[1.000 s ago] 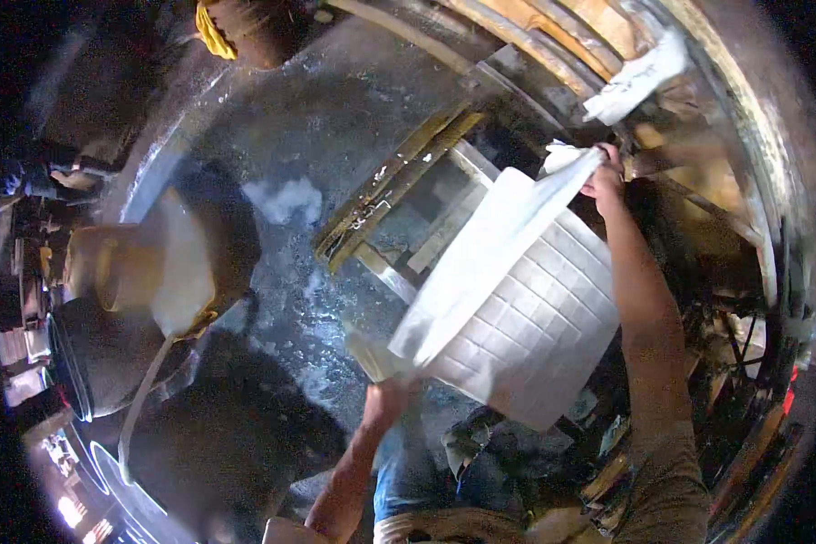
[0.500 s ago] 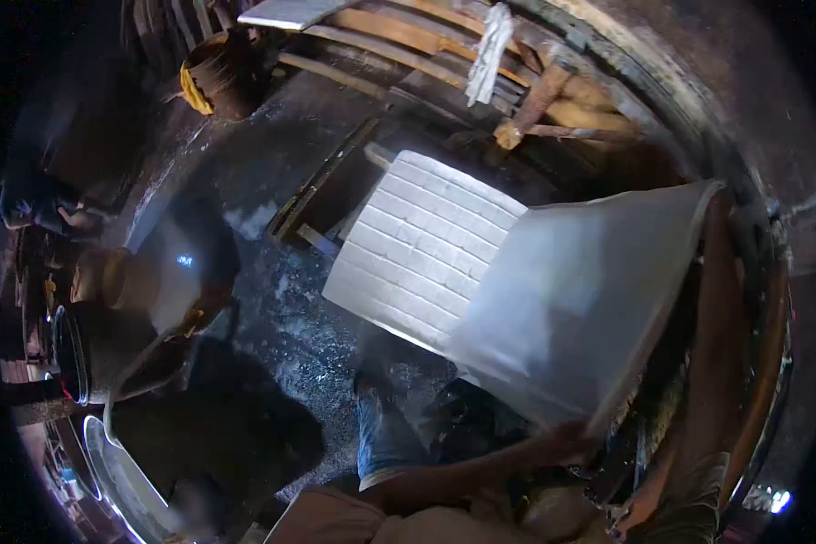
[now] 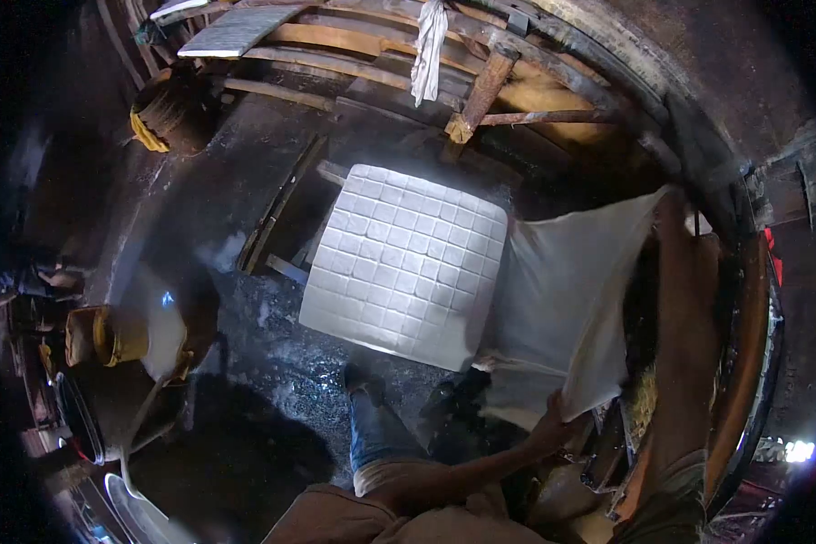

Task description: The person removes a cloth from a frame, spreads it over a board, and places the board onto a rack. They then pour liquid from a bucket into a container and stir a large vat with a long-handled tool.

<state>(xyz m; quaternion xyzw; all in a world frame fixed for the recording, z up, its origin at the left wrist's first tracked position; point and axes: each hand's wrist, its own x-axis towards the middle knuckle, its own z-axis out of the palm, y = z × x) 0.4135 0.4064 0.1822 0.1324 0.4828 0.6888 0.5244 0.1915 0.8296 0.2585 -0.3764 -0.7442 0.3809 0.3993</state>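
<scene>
A white slab (image 3: 403, 263) marked with a grid of squares lies tilted in view near the middle. Beside its right edge stretches a thin, pale cloth (image 3: 562, 276), whose lower part hangs in folds. My left hand (image 3: 553, 424) is closed on the cloth's lower edge. At the cloth's far upper corner, my right hand (image 3: 669, 210) grips it, with the fingers partly in shadow. The slab's whole gridded top shows.
Wooden rails (image 3: 335, 41) run along the top, with a white rag (image 3: 429, 54) hanging over them and a grey board (image 3: 240, 32) on them. A dark basket (image 3: 177, 113) with yellow cloth stands upper left. Yellowish containers (image 3: 118, 335) are at left. The dark floor (image 3: 281, 317) looks wet.
The cloth has come off the slab's right part and moved right with both my hands, uncovering more of the grid. The view has shifted a little.
</scene>
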